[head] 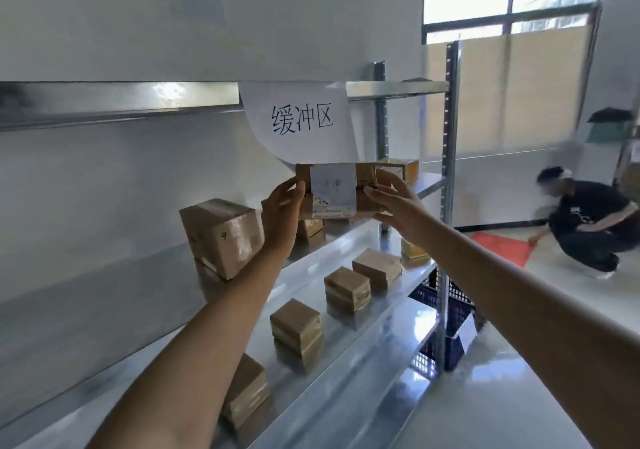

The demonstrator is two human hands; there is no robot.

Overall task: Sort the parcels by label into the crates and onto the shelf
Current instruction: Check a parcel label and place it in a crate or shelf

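Right now I see the big metal shelf (pixel 363 275) with small brown boxes sitting on it. Its far left end is cut off. A blue crate (pixel 450 310) sits under it, partly hidden by the shelf post. A paper sign (pixel 301 119) hangs above. I hold a cardboard parcel (pixel 334 190) up over the shelf, under the sign. My left hand (pixel 282 213) grips its left side, my right hand (pixel 391 202) its right. The white label is too blurry to read.
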